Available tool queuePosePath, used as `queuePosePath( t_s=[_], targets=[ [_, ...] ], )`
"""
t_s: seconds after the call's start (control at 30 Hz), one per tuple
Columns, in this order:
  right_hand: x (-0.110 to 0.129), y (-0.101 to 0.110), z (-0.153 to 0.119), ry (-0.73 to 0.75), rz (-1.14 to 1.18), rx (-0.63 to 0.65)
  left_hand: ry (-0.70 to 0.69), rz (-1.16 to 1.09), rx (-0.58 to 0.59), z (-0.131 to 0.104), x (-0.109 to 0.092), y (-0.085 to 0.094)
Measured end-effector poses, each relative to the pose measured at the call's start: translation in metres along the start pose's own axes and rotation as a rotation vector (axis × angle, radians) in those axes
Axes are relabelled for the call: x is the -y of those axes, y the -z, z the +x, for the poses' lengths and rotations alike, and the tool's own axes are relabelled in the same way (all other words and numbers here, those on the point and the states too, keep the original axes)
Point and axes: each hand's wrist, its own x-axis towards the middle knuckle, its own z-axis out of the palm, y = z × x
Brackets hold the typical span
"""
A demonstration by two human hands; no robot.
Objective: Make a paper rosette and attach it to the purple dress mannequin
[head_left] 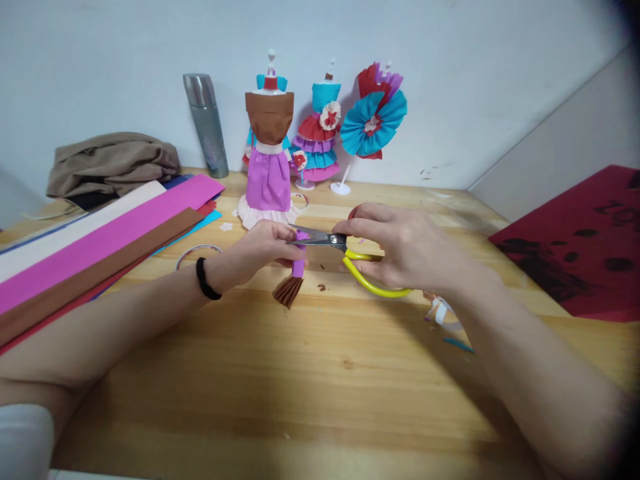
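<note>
Near the middle of the view, my left hand (263, 248) pinches a small purple paper strip (299, 265). Pleated brown paper (289, 291) hangs below that strip. My right hand (400, 243) is closed around the yellow handles of the scissors (377, 288). The scissor blades point left and lie across the upper part of the purple strip, close to my left fingertips. Part of the strip is hidden by the blades and fingers.
Behind the hands stands a dress form (270, 170) in brown and purple paper, with two more decorated forms and a grey bottle (207, 130). Coloured paper strips (115, 233) and a brown cloth (113, 162) lie left. Scraps (440, 312) and a red board (580, 253) are right.
</note>
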Motion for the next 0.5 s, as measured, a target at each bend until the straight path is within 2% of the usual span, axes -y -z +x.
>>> queuePosePath(
  t_s=[0.5],
  targets=[
    [-0.0044,-0.0033,-0.0035,0.031,-0.008,-0.048,0.012,-0.038,0.013,-0.0017,-0.0031,-0.0017]
  ],
)
